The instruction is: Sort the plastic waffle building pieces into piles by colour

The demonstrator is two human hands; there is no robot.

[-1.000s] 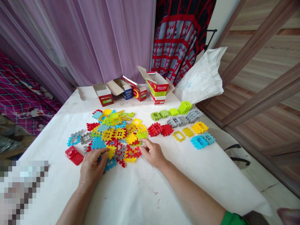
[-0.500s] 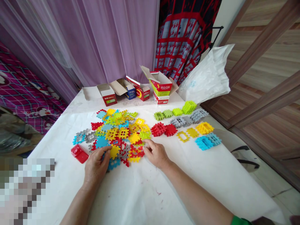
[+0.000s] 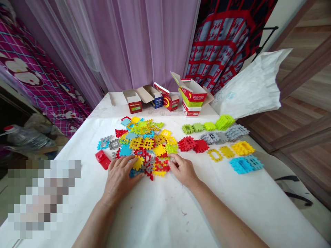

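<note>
Left hand (image 3: 120,177) flatter than moment ago, thumb spread wide, fingertips at yellow piece (image 3: 139,163): likely steadying near edge. Right hand (image 3: 184,171) half-curled at toy pile (image 3: 148,143) on table (image 3: 160,213), can't tell if gripping.

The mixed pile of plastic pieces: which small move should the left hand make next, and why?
Probably the left hand should pinch the solid yellow piece: its fingertips are right beside it, and that piece lies in the mixed pile, while a yellow stack sits among the colour groups at right.
</note>
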